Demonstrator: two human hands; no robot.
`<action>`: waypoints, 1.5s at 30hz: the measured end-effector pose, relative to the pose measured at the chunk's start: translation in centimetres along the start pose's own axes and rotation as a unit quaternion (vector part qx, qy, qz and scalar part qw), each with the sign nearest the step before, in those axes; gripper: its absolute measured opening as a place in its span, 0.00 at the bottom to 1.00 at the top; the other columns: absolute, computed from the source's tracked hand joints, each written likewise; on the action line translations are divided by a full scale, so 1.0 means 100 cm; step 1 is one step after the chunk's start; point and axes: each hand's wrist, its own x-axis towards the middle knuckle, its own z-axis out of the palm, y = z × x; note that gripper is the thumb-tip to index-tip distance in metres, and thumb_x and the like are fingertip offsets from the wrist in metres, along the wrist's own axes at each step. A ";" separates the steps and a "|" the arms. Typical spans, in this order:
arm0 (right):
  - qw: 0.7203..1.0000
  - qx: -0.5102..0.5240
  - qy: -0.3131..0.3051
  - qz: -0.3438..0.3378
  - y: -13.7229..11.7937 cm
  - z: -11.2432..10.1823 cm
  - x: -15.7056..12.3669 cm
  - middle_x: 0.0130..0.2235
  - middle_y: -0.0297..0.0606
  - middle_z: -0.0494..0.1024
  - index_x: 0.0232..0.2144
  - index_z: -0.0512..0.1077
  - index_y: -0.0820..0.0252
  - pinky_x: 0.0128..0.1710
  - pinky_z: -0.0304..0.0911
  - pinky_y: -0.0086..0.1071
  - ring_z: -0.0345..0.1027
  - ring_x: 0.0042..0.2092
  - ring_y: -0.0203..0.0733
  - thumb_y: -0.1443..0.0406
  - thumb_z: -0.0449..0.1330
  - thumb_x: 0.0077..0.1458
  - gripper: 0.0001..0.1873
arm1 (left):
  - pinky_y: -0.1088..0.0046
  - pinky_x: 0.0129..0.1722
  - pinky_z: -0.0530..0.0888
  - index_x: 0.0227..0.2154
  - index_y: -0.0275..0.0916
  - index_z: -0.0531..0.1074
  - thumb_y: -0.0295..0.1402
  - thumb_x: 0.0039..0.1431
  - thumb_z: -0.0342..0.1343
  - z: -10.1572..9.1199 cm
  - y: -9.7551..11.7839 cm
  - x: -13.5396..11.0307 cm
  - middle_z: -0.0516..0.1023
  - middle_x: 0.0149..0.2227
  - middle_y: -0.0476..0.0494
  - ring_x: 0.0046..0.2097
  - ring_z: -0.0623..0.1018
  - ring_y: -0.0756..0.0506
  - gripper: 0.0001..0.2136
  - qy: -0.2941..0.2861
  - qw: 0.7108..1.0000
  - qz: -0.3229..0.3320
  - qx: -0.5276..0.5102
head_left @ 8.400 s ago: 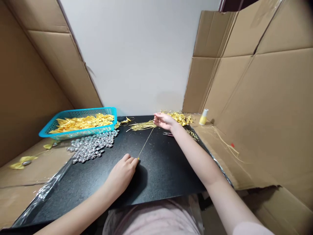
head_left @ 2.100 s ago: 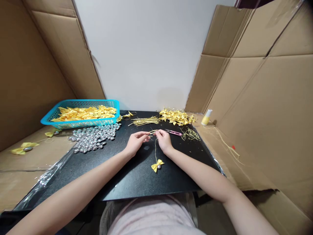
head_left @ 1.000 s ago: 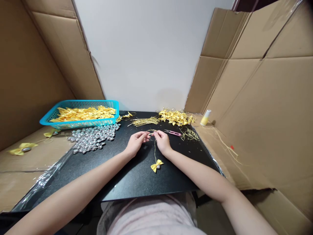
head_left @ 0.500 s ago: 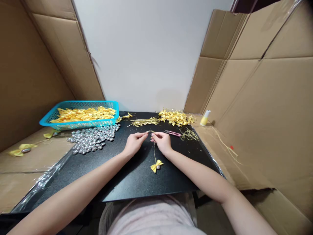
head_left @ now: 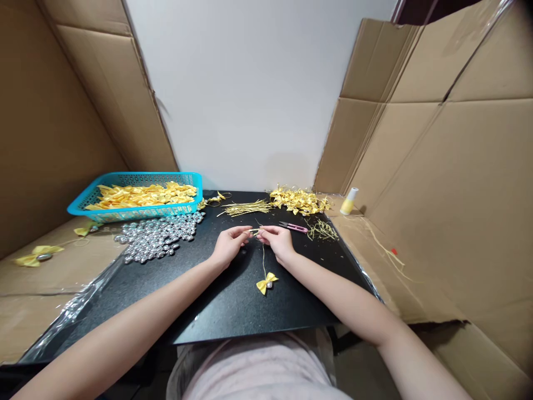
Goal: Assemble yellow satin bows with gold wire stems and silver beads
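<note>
My left hand [head_left: 231,244] and my right hand [head_left: 276,241] meet over the middle of the black table, fingers pinched. Between their fingertips runs a thin gold cord [head_left: 255,231], gripped from both sides; its finer loops are too small to make out. From beneath my right fingers a length of the cord drops toward me. At its lower end a yellow ribbon bow [head_left: 267,284] with a silver bead lies on the table. Just beyond my right hand are pink thread snips [head_left: 293,226], lying apart from it.
A turquoise basket [head_left: 137,214] of yellow bows stands at the back left, with silver beads [head_left: 156,236] before it. Gold cords [head_left: 247,207], finished bows [head_left: 298,200] and cord scraps [head_left: 322,229] lie farther back. A thread spool [head_left: 348,201] stands right; cardboard walls flank the table.
My fingertips have shifted slightly on the cord, and the stretch between them now looks straighter and lower. The hanging bow has stayed in place.
</note>
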 end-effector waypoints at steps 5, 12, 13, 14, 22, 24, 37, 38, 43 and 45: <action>0.997 0.055 -0.003 0.045 -0.006 0.001 -0.003 0.24 0.37 0.80 0.23 0.76 0.64 0.33 0.72 0.28 0.76 0.28 0.35 0.71 0.71 0.36 0.09 | 0.73 0.29 0.69 0.35 0.34 0.79 0.48 0.35 0.68 0.001 0.000 -0.001 0.82 0.30 0.39 0.30 0.76 0.46 0.26 -0.002 1.000 0.005 -0.009; 0.995 0.086 0.008 0.055 -0.012 0.002 -0.006 0.24 0.34 0.79 0.22 0.74 0.64 0.30 0.71 0.24 0.75 0.27 0.33 0.73 0.70 0.36 0.08 | 0.75 0.28 0.67 0.30 0.35 0.78 0.49 0.37 0.67 0.004 0.003 -0.005 0.78 0.23 0.46 0.27 0.73 0.49 0.22 0.001 1.000 0.019 -0.014; 0.995 0.087 0.009 0.053 -0.012 0.002 -0.006 0.24 0.34 0.79 0.22 0.74 0.64 0.29 0.70 0.23 0.75 0.27 0.33 0.73 0.70 0.36 0.09 | 0.75 0.28 0.67 0.29 0.35 0.78 0.49 0.37 0.68 0.004 0.004 -0.006 0.78 0.23 0.46 0.27 0.72 0.50 0.22 0.001 1.000 0.021 -0.014; 0.995 0.087 0.011 0.052 -0.012 0.002 -0.007 0.23 0.34 0.78 0.22 0.74 0.64 0.29 0.70 0.23 0.75 0.27 0.33 0.73 0.70 0.36 0.09 | 0.75 0.28 0.66 0.29 0.35 0.78 0.48 0.37 0.68 0.004 0.004 -0.006 0.77 0.23 0.47 0.26 0.72 0.50 0.21 0.001 1.000 0.022 -0.014; 0.995 0.086 0.022 0.050 -0.009 0.004 -0.008 0.23 0.34 0.79 0.21 0.74 0.64 0.28 0.69 0.23 0.74 0.27 0.33 0.73 0.69 0.35 0.08 | 0.76 0.26 0.65 0.29 0.34 0.78 0.48 0.35 0.68 0.006 0.005 -0.007 0.76 0.21 0.47 0.25 0.71 0.50 0.22 0.011 0.999 0.027 -0.016; 0.995 0.084 0.021 0.052 -0.009 0.005 -0.009 0.24 0.34 0.79 0.21 0.74 0.64 0.28 0.68 0.23 0.74 0.27 0.32 0.74 0.69 0.36 0.07 | 0.76 0.26 0.65 0.29 0.34 0.77 0.48 0.35 0.68 0.006 0.004 -0.007 0.77 0.22 0.47 0.25 0.71 0.50 0.22 0.013 0.999 0.027 -0.017; 0.996 0.070 0.012 0.054 -0.007 0.006 -0.010 0.24 0.35 0.80 0.20 0.75 0.63 0.33 0.70 0.28 0.74 0.29 0.35 0.71 0.70 0.32 0.08 | 0.75 0.25 0.64 0.30 0.34 0.77 0.49 0.37 0.67 0.007 0.003 -0.006 0.77 0.23 0.47 0.24 0.71 0.49 0.22 0.018 0.999 0.037 -0.001; 0.996 0.067 0.010 0.053 -0.007 0.006 -0.011 0.24 0.35 0.79 0.20 0.75 0.63 0.33 0.71 0.28 0.74 0.29 0.35 0.71 0.70 0.31 0.09 | 0.75 0.25 0.64 0.31 0.34 0.76 0.49 0.38 0.66 0.007 0.002 -0.006 0.77 0.23 0.47 0.24 0.71 0.49 0.22 0.020 0.999 0.038 0.000; 0.998 0.058 0.007 0.028 -0.011 0.008 -0.014 0.25 0.32 0.78 0.23 0.74 0.63 0.34 0.69 0.27 0.72 0.29 0.33 0.70 0.73 0.25 0.17 | 0.74 0.30 0.69 0.31 0.35 0.75 0.48 0.40 0.65 0.006 0.000 -0.004 0.80 0.27 0.44 0.29 0.76 0.47 0.21 0.029 0.998 0.049 -0.003; 0.999 0.049 0.007 0.010 -0.012 0.009 -0.016 0.24 0.29 0.77 0.24 0.73 0.62 0.32 0.68 0.26 0.71 0.28 0.32 0.70 0.74 0.22 0.20 | 0.73 0.32 0.70 0.31 0.35 0.75 0.48 0.41 0.65 0.005 0.000 -0.004 0.80 0.28 0.44 0.31 0.77 0.46 0.21 0.034 0.998 0.055 -0.001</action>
